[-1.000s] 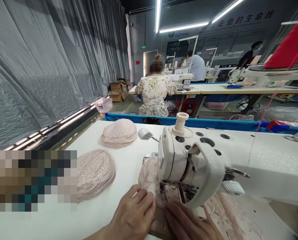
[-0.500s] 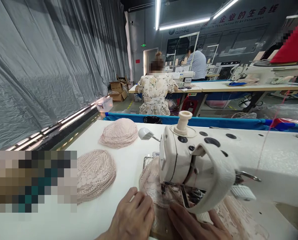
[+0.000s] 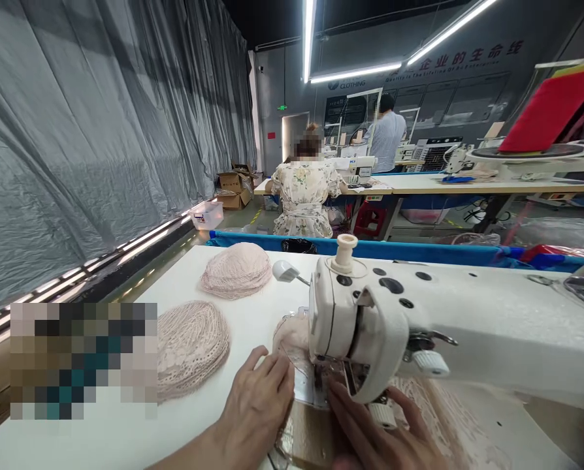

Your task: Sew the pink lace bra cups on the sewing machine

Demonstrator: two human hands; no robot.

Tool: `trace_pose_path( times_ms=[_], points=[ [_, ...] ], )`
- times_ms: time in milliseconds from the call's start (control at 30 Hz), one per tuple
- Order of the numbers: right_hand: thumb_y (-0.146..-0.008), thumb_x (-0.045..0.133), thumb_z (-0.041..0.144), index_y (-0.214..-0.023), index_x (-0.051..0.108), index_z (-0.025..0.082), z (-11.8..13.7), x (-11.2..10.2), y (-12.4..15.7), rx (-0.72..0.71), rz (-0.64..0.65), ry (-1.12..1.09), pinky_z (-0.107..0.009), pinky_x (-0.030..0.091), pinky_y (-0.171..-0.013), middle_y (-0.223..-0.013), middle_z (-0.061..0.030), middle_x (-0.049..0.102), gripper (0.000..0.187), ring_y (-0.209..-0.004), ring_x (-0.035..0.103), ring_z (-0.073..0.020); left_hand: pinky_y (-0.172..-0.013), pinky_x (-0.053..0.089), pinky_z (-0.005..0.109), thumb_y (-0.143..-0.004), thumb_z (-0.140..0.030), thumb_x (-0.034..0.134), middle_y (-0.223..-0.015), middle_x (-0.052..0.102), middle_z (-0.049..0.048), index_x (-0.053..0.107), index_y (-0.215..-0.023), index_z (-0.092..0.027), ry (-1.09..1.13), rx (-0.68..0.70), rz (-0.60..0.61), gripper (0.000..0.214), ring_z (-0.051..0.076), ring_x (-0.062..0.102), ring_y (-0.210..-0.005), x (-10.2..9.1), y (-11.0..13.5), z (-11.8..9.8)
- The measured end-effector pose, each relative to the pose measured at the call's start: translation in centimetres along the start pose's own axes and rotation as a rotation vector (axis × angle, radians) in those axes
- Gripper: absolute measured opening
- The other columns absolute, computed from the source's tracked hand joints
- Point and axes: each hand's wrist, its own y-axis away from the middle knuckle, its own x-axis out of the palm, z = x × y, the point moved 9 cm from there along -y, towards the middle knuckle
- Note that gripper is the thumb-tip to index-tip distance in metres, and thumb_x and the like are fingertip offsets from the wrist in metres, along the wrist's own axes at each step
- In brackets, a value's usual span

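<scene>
A white sewing machine (image 3: 419, 323) stands on the white table (image 3: 125, 431). A pale pink lace piece (image 3: 292, 336) lies under its head at the needle. My left hand (image 3: 257, 408) lies flat on the lace just left of the needle, fingers stretched out. My right hand (image 3: 375, 434) presses flat on the fabric below the machine head, fingers pointing toward the needle. More pink lace (image 3: 449, 424) trails off to the right of my right hand.
Two stacks of pink lace cups lie on the table, one near (image 3: 189, 346) and one farther back (image 3: 236, 271). A blue table edge (image 3: 419, 250) runs behind. A seated person in a floral dress (image 3: 304, 196) and a standing person (image 3: 385, 134) work at tables beyond.
The lace has shifted a little under the needle and both hands have slid forward with it. The view has tilted slightly.
</scene>
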Motion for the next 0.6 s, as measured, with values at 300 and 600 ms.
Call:
trace_pose_path(
  times_ms=[300, 600],
  points=[
    [-0.102, 0.02, 0.053, -0.108, 0.066, 0.018, -1.0, 0.8, 0.3, 0.303, -0.194, -0.081, -0.05, 0.031, -0.095, -0.094, -0.0081, 0.074, 0.058, -0.083, 0.065, -0.0237, -0.079, 0.048, 0.035, -0.085, 0.002, 0.045, -0.087, 0.062, 0.0053, 0.055, -0.094, -0.011, -0.04, 0.197, -0.037, 0.019, 0.017, 0.06, -0.079, 0.5, -1.5, -0.3],
    [-0.097, 0.032, 0.054, -0.099, 0.068, 0.016, -2.1, -1.0, 1.6, 0.056, 0.004, 0.333, -0.046, 0.044, -0.074, -0.094, -0.0157, 0.072, 0.052, -0.086, 0.064, -0.0328, -0.062, 0.041, 0.029, -0.087, 0.004, 0.037, -0.072, 0.057, 0.0036, 0.052, -0.075, -0.014, -0.08, 0.131, -0.058, 0.026, 0.015, 0.052, -0.062, -4.5, 5.0, 0.4]
  ],
)
